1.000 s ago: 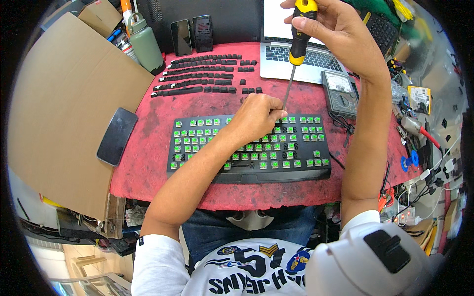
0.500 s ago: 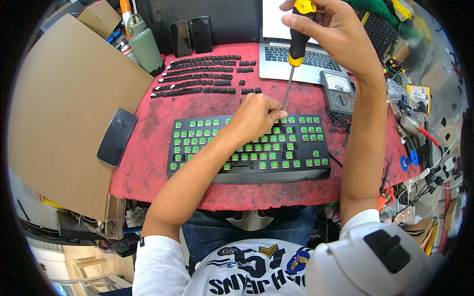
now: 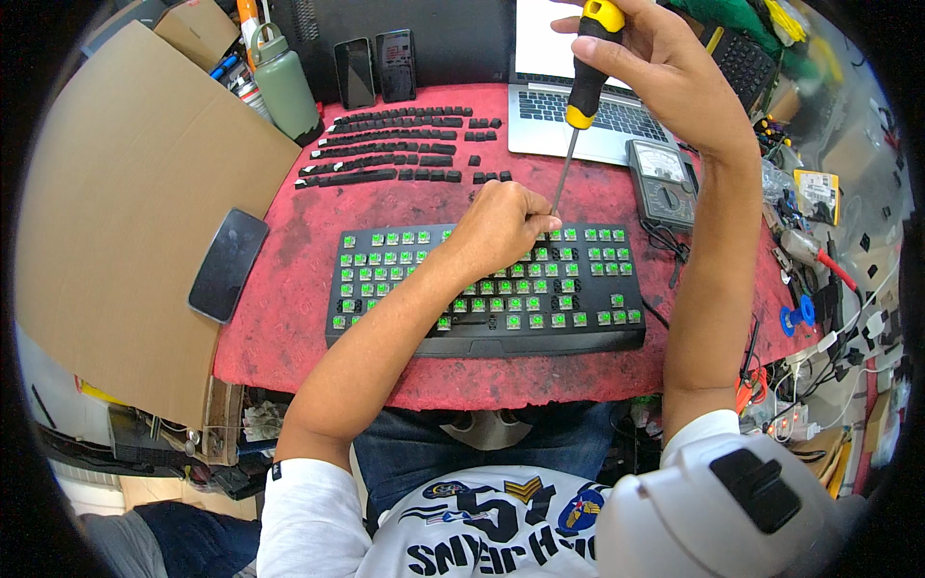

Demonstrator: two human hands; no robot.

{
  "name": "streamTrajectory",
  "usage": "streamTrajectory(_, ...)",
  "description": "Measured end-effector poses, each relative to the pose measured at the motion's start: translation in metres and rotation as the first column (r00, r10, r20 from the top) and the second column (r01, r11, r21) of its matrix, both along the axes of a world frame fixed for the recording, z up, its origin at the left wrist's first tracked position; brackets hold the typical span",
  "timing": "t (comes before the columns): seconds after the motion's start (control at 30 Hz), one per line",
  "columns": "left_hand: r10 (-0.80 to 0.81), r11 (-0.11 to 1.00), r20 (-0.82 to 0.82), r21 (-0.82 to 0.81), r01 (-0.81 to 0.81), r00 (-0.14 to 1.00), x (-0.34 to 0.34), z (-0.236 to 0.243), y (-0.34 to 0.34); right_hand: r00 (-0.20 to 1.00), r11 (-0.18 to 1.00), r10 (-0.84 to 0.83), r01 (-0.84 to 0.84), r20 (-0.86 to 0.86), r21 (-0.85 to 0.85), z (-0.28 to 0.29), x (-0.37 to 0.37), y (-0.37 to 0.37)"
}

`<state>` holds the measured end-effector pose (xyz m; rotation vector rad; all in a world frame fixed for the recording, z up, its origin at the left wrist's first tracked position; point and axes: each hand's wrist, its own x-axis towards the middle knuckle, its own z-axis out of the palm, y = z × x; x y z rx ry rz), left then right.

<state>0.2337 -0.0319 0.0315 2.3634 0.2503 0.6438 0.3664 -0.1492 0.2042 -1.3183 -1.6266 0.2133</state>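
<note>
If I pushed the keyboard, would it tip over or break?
The keyboard probably won't tip: it's wide and lies low on the red mat. Its green switches might be fragile, since no caps cover them.

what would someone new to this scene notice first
Probably the black keyboard with bare green-centred switches, lying on the stained red work surface in front of the person. Next, the yellow-and-black-handled screwdriver in the right hand, its metal shaft slanting down to the left hand at the keyboard's far edge. Beyond, toward the left, small black plastic keycaps lie in neat rows.
</note>
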Motion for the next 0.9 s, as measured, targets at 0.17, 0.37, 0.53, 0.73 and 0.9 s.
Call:
streamTrajectory(0.17, -0.003, 1.000, -0.008, 0.000, 0.003, 1.000, 0.001, -0.003, 0.003, 0.996, 0.995, -0.024, 0.016, 0.085, 0.097, -0.006, -0.004, 0.008)
streamTrajectory(0.37, 0.002, 1.000, -0.025, 0.025, -0.002, 1.000, 0.000, -0.001, 0.003, 0.994, 0.989, 0.104, -0.101, -0.025, 0.110, -0.008, -0.004, 0.012)
streamTrajectory(0.53, 0.004, 1.000, -0.026, 0.012, -0.003, 1.000, 0.003, -0.003, 0.002, 0.964, 0.980, -0.195, 0.185, 0.180, 0.069, 0.000, -0.014, 0.006)
streamTrajectory(0.73, 0.033, 0.984, 0.067, -0.179, -0.021, 0.997, -0.001, 0.010, -0.005, 0.974, 0.980, -0.193, 0.196, 0.122, -0.016, 0.004, -0.018, 0.005)
streamTrajectory(0.9, 0.167, 0.960, 0.230, -0.261, -0.104, 0.959, 0.006, 0.027, -0.015, 1.000, 0.996, -0.010, 0.011, -0.009, 0.089, -0.004, -0.012, 0.007)
